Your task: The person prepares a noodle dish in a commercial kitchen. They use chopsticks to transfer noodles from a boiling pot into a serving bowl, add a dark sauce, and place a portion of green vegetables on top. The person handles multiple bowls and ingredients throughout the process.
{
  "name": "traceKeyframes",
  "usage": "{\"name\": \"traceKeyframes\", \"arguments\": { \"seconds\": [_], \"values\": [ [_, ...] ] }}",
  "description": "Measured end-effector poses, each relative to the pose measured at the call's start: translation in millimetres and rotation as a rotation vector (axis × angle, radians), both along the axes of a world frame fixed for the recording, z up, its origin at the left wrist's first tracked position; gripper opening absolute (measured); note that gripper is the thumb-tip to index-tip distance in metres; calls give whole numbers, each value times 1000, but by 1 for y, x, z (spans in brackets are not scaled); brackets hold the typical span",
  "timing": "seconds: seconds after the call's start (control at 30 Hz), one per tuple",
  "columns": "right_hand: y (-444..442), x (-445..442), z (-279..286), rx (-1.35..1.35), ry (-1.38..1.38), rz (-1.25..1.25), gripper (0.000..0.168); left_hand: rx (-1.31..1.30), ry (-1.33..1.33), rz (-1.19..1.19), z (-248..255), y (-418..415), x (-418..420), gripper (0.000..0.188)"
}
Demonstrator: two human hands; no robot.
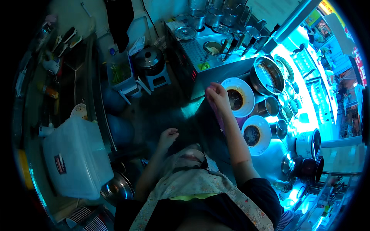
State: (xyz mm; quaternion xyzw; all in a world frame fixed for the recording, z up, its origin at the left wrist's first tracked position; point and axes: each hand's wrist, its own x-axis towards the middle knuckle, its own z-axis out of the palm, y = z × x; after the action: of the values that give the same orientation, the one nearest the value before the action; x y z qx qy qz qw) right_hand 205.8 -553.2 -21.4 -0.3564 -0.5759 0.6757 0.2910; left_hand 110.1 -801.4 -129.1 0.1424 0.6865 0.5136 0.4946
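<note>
My right hand (pixel 218 97) is over the counter's edge, beside a white bowl (pixel 249 86) with dark sauce in it. Its fingers are curled down by a purple-pink cloth (pixel 218 117) at that edge; whether they grip the cloth is hidden. Nearer my body stands a second white bowl (pixel 265 144), also with dark liquid at the bottom. My left hand (pixel 168 138) hangs in front of my apron (pixel 196 180), its fingers loosely curled together and nothing visible in them.
Right of the bowls stand a large metal pan (pixel 264 72), several small pots and a rice cooker (pixel 303 144). A noodle boiler (pixel 193 47) with strainers is ahead. A lidded pot (pixel 149 62) rests on a stool. At left, a clear plastic bin (pixel 75 158) stands by a sink.
</note>
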Motion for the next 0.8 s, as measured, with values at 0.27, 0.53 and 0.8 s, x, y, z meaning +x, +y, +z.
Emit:
{"name": "traceKeyframes", "arguments": {
  "seconds": [0.27,0.53,0.8],
  "values": [
    [178,-171,-120,269,-244,-429,79,-277,155,212,-91,-11,-185,27],
    [277,-227,-163,738,-561,-757,26,-524,-197,504,-159,-24,-314,17],
    [319,-205,-93,673,-841,-701,19,-525,-85,297,-180,60,-445,13]
  ]
}}
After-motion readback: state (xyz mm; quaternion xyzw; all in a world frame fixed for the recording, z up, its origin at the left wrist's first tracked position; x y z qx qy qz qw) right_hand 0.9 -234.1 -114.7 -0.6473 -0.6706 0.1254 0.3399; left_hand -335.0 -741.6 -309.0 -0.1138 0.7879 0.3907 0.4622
